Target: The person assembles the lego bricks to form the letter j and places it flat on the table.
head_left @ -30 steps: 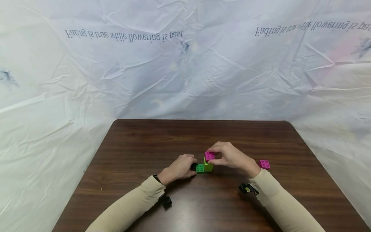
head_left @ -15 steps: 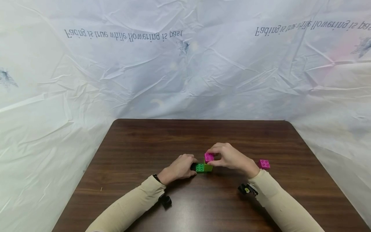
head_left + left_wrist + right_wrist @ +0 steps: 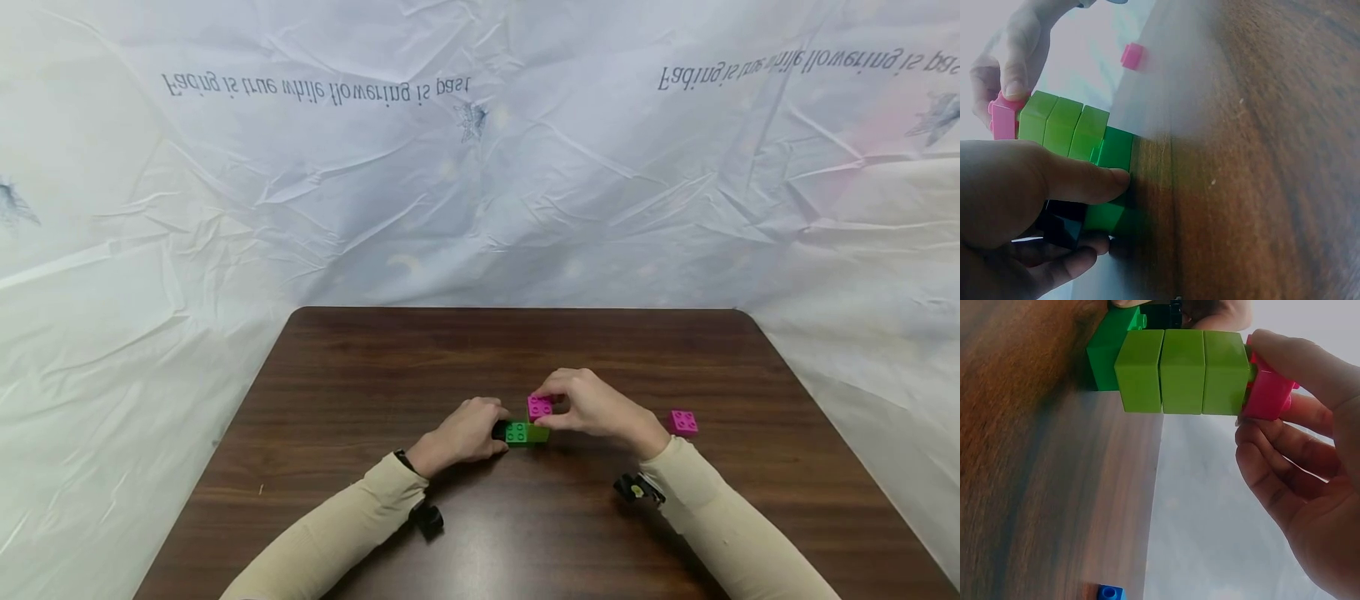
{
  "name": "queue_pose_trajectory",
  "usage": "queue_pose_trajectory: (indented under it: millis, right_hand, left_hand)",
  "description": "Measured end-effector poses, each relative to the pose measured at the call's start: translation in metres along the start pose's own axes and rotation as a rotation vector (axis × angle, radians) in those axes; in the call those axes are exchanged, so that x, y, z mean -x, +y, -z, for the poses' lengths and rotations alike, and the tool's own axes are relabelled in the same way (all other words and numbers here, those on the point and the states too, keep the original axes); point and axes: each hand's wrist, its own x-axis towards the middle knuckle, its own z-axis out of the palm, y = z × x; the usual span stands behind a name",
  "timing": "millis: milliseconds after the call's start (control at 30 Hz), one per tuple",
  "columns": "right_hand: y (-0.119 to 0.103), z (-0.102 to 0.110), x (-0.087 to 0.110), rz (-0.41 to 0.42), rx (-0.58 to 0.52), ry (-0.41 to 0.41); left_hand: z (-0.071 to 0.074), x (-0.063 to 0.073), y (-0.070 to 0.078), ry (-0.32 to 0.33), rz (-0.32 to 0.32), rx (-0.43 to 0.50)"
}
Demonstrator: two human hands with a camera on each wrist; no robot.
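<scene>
In the head view my left hand [image 3: 468, 432] grips a low base made of a green brick [image 3: 517, 432] and a black brick [image 3: 1063, 222], thumb along the green side. On the base's right end rises a column of three lime-green bricks [image 3: 1182, 372]. My right hand [image 3: 592, 404] pinches a pink brick [image 3: 539, 407] at the top of that column. In the right wrist view the pink brick [image 3: 1269, 390] tilts a little, and lime studs show in a narrow gap beneath it. How far the left fingers reach behind the black brick is partly hidden.
A second pink brick [image 3: 682, 422] lies on the brown wooden table [image 3: 360, 358], right of the right hand. A blue brick [image 3: 1110, 592] shows at the lower edge of the right wrist view. A white printed sheet [image 3: 480, 200] hangs behind the table.
The right hand has lowered the pink brick slightly, and a little to the left, onto the lime-green column. The left hand has stayed in place on the base.
</scene>
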Motion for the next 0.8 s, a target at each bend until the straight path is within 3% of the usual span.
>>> queue_pose_trajectory:
  millis: [500, 800]
  right_hand:
    - [-0.0029, -0.0023, 0.0028, -0.023, 0.015, 0.014]
    - [-0.0046, -0.0009, -0.0005, -0.055, -0.014, -0.022]
  left_hand:
    - [0.0005, -0.0002, 0.002, 0.004, 0.0, 0.015]
    - [0.0039, 0.0005, 0.0016, -0.008, 0.011, 0.021]
